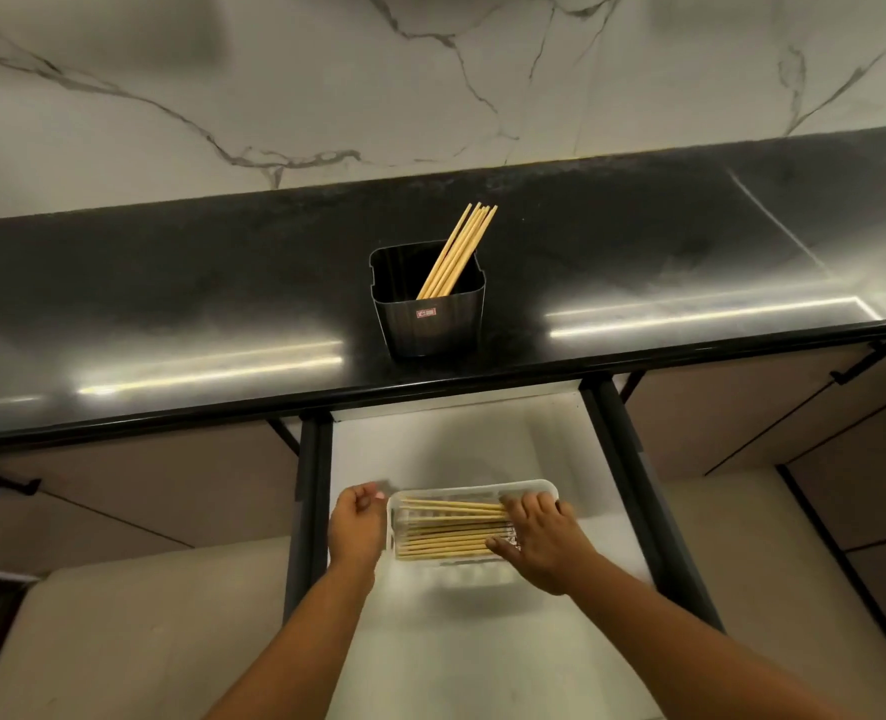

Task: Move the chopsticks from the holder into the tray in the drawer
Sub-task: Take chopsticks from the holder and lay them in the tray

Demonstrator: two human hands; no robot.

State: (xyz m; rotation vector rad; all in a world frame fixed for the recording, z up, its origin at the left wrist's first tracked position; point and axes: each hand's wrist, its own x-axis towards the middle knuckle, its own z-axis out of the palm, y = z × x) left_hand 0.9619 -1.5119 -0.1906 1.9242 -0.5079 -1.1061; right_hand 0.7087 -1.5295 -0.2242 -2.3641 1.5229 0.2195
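My R hand (542,545) lies spread flat on chopsticks (451,530) in tray (474,569); L hand (358,527) curled, empty, at tray's left edge. More sticks (459,249) lean in holder (430,322).

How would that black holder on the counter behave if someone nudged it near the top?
The black holder looks tall for its base, so it could tip. The remaining chopsticks lean toward one corner, probably shifting weight that way. The glossy counter suggests it might slide first.
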